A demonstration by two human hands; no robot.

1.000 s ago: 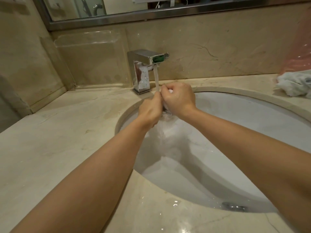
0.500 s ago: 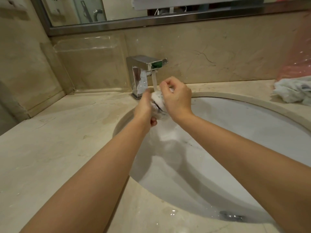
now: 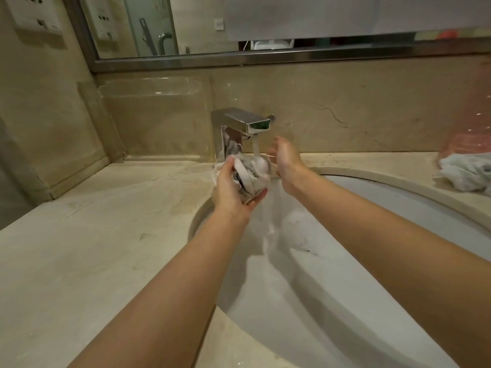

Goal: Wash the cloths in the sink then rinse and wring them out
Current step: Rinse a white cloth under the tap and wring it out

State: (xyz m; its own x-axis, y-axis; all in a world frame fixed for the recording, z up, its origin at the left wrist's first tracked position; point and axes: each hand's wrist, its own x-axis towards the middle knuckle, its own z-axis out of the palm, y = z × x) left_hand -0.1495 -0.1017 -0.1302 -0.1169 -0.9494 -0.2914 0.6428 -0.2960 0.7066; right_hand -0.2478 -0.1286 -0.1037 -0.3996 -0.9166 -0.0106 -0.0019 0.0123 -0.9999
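water [image 3: 255,147] is running in a thin stream from the square chrome faucet [image 3: 240,128] at the back rim of the sink [image 3: 398,208], landing on the bunched cloth [image 3: 251,175] that is being held right under the spout. the white oval basin is opening wide below and to the right of the hands, with wet streaks running down its wall, and its pale stone rim is curving round toward the right. the marble counter [image 3: 93,248] is stretching broad and flat to the left of the basin, ending against the side wall and the backsplash, where a clear plastic tray [image 3: 156,118] is standing against the wall just left of the faucet. at the far right edge a second cloth [image 3: 467,171], white and crumpled, is lying on the counter, well apart from the hands, just below something pink and blurred that i cannot identify. the mirror frame [image 3: 265,58] is running along the top above the backsplash. the left hand [image 3: 233,187] is cupping the wet grey-and-white cloth from the left and below, its thumb curling over the top of the bundle and its fingers wrapping under it, so it is gripping the cloth firmly above the back of the basin. the right hand [image 3: 284,160] is hovering just beside the cloth on its right, fingers loosely spread and pointing up toward the spout, holding nothing; whether its palm is brushing the cloth i cannot tell.
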